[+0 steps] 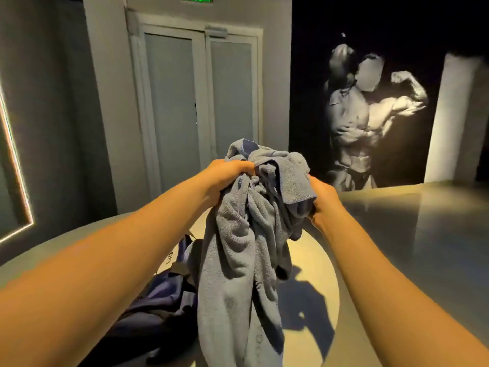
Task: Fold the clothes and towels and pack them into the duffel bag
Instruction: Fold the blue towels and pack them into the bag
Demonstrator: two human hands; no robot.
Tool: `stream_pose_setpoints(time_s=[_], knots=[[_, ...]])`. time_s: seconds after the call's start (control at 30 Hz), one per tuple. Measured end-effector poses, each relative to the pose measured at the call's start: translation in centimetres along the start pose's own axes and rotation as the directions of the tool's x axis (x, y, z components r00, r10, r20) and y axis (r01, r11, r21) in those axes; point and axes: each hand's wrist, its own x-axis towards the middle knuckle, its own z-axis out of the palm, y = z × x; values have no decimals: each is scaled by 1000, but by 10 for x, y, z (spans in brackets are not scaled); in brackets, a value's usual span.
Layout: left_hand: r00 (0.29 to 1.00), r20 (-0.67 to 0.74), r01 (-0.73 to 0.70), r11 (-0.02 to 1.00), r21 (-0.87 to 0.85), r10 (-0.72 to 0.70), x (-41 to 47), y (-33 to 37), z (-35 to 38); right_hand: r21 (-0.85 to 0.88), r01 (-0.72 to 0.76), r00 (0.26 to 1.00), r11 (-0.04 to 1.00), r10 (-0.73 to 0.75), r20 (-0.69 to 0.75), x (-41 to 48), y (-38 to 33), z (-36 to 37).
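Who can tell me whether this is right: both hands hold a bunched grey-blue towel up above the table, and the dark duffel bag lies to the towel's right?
Not quite. In the head view the left hand and right hand do grip the bunched grey-blue towel above the table, but the dark duffel bag lies to the towel's left, not its right.

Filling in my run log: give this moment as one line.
left hand grips towel | right hand grips towel | towel bunched, held up | duffel bag on table
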Motion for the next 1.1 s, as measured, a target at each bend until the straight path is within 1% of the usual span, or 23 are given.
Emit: stream_pose_setpoints(time_s=[0.03,0.07,0.1,0.13,0.17,0.2,0.23,0.27,0.3,0.33,0.37,0.4,0.43,0.5,0.57,0.6,0.63,0.67,0.77,0.87,0.93,1.03,1.1], knots=[[999,-40,-17,999,-50,15,8,-10,-6,-62,2,1000,998,-4,-31,9,5,8],[996,-84,-25,995,-94,17,17,-29,-10,-160,8,999,987,-16,-51,16,12,15],[994,-113,-8,995,-104,-4,22,-51,-10,-242,11,998,970,-27,-62,25,24,22],[992,-121,38,997,-66,-46,27,-80,-11,-343,-20,999,939,4,-47,27,42,22],[989,-100,114,993,12,-113,28,-107,-10,-404,-63,998,913,64,-11,30,62,18],[981,-64,191,974,120,-185,26,-131,-10,-469,-102,990,877,134,35,23,79,13],[973,-34,229,937,265,-228,20,-150,-12,-505,-125,979,854,189,79,21,96,6],[977,-15,196,873,446,-211,13,-165,-17,-539,-125,966,833,225,124,18,111,1],[988,-2,119,765,633,-152,2,-177,-24,-561,-73,966,824,199,167,19,128,-4],[997,18,34,610,791,-80,-13,-185,-32,-583,9,969,812,138,206,16,141,-8],[999,42,-32,457,889,-12,-34,-191,-39,-598,120,963,793,54,264,15,156,-10],[997,71,-71,323,944,14,-47,-201,-47,-625,226,945,747,-12,326,12,168,-9],[996,84,-80,218,973,-7,-65,-205,-54,-662,311,926,682,-60,373,6,179,-6],[994,74,-72,33,997,-83,-85,-222,-67,-759,390,910,521,-93,403,-9,198,3],[993,71,-79,-82,994,-91,-95,-239,-79,-833,432,899,346,-99,426,-22,213,12],[994,77,-86,-131,988,-75,-96,-245,-86,-846,443,895,295,-100,434,-23,219,14],[994,82,-92,-171,981,-69,-96,-252,-93,-853,450,892,266,-93,442,-16,228,14],[994,85,-95,-191,977,-62,-96,-260,-101,-860,449,893,244,-82,443,-10,232,14],[996,86,-86,-192,978,-7,-94,-278,-132,-863,443,896,243,-82,437,19,242,16],[998,45,-40,-141,989,32,-91,-290,-165,-867,440,898,233,-91,431,44,246,22],[999,25,-20,-109,994,48,-88,-294,-186,-873,420,907,247,-98,409,58,248,31],[997,22,-14,-103,995,79,-76,-302,-221,-884,401,915,241,-147,375,69,253,49],[996,12,-2,-112,994,91,-68,-306,-242,-901,366,929,232,-144,340,76,253,63]])
